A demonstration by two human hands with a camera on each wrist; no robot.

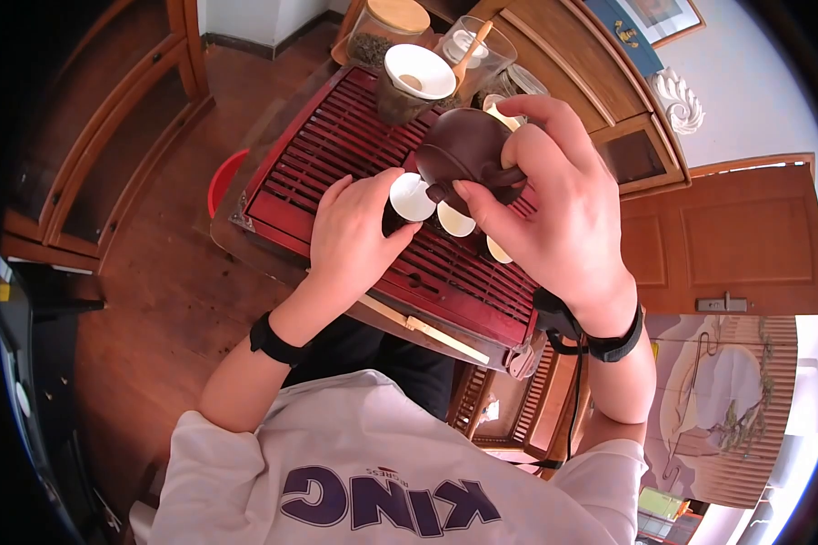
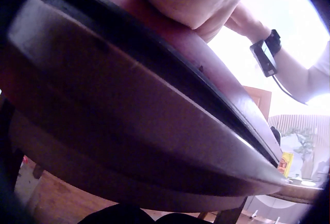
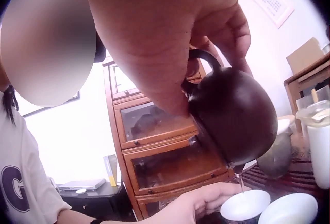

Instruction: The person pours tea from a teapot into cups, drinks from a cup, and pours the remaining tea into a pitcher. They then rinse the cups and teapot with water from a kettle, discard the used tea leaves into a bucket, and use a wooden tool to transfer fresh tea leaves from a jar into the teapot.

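Note:
My right hand grips the handle of a dark brown teapot, tipped with its spout downward. In the right wrist view a thin stream runs from the teapot into a white-lined cup. My left hand holds that cup between thumb and fingers at its near left side. Beside it in a row stand a second cup and a third cup, both with pale yellowish insides. All three are on the red slatted tea tray.
A white strainer sits on a greyish vessel at the tray's back. Behind are a wooden-lidded jar and a wooden scoop. A light wooden stick lies along the near edge. The left wrist view shows mostly the dark table edge.

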